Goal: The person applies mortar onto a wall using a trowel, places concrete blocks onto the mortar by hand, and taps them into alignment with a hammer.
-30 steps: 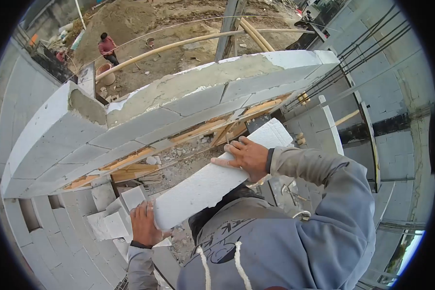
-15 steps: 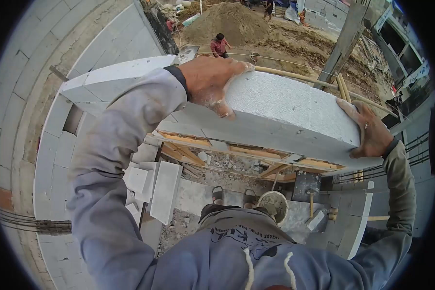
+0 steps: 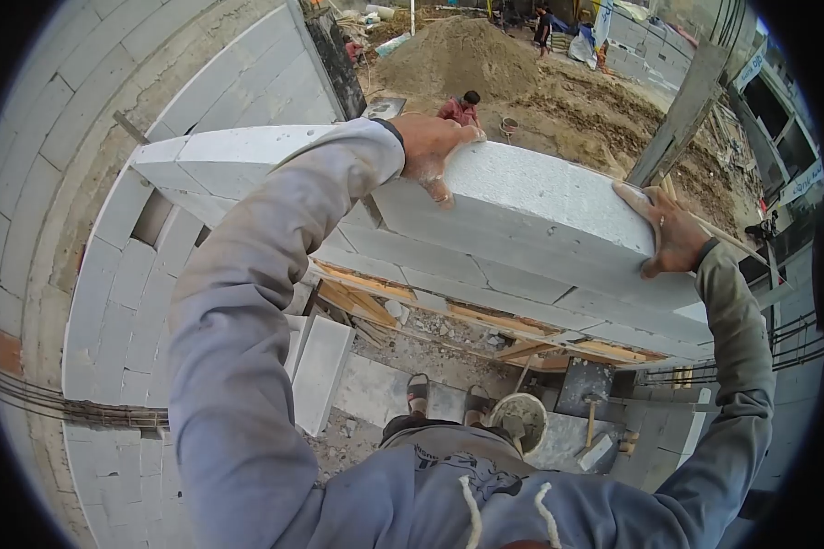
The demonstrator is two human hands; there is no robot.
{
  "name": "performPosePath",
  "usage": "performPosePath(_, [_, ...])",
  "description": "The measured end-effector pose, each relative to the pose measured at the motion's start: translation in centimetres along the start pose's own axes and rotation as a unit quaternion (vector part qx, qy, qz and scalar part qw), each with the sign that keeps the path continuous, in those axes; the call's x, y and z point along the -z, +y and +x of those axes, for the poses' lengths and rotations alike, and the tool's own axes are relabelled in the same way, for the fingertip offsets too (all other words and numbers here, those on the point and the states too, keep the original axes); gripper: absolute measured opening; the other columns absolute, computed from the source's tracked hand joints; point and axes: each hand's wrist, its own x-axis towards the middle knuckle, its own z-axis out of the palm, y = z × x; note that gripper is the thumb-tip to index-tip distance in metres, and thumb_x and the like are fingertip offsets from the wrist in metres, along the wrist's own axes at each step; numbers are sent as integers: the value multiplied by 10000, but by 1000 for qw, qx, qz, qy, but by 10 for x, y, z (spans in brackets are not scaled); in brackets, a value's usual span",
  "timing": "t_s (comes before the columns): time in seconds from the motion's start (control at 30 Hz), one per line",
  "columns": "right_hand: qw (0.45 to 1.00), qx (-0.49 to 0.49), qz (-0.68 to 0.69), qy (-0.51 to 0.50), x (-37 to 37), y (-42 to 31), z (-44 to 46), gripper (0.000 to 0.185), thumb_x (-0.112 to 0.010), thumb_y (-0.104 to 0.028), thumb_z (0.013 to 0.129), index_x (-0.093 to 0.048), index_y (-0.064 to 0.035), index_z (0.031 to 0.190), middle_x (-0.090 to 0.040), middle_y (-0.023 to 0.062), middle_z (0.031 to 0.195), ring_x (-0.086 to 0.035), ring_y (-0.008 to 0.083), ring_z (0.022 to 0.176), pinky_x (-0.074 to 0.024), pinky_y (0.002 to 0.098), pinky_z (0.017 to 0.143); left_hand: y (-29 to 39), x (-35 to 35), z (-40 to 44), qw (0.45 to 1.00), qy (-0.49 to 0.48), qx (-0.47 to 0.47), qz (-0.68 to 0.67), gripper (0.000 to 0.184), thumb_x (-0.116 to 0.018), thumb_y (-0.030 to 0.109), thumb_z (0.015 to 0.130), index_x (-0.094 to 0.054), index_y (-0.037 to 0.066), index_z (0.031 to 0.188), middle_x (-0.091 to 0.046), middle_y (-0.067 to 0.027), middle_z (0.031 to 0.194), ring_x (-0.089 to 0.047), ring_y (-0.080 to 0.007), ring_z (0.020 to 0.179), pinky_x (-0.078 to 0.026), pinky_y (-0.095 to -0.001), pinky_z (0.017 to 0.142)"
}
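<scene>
A long white aerated concrete block (image 3: 545, 197) lies lengthwise along the top of the block wall (image 3: 467, 265) in front of me. My left hand (image 3: 430, 151) grips its left end, thumb on the near face and fingers over the top. At the opposite end, my right hand (image 3: 673, 229) is closed around the edge, its fingers partly hidden behind the block. To the left, a laid block (image 3: 247, 145) continues the top course, with a narrow dark gap beside the held one. Whether the held block rests fully on the course below, I cannot tell.
Below stand a mortar bucket (image 3: 520, 421), a hammer (image 3: 590, 421) and a leaning white block (image 3: 322, 373), near my sandalled feet. Timber formwork (image 3: 513, 320) runs along the wall's base. Beyond it are a person (image 3: 460, 110), a sand heap (image 3: 458, 55) and a post (image 3: 691, 110).
Both hands have shifted the block lower and somewhat left against the wall. More of the courses beneath it now shows. The whole view has turned slightly; both hands keep their hold.
</scene>
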Motion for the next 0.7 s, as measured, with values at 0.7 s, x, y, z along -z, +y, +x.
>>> performPosePath(0.7, [1000, 2, 21, -12, -12, -17, 36, 1235, -850, -206, 395, -220, -265, 1456, -391, 204, 1188, -404, 387, 1137, -314, 439, 1026, -39, -9, -20, 995, 45, 72, -55, 837, -824, 373, 601, -467, 35, 1279, -532, -193, 1235, -516, -355, 1136, -409, -398, 962])
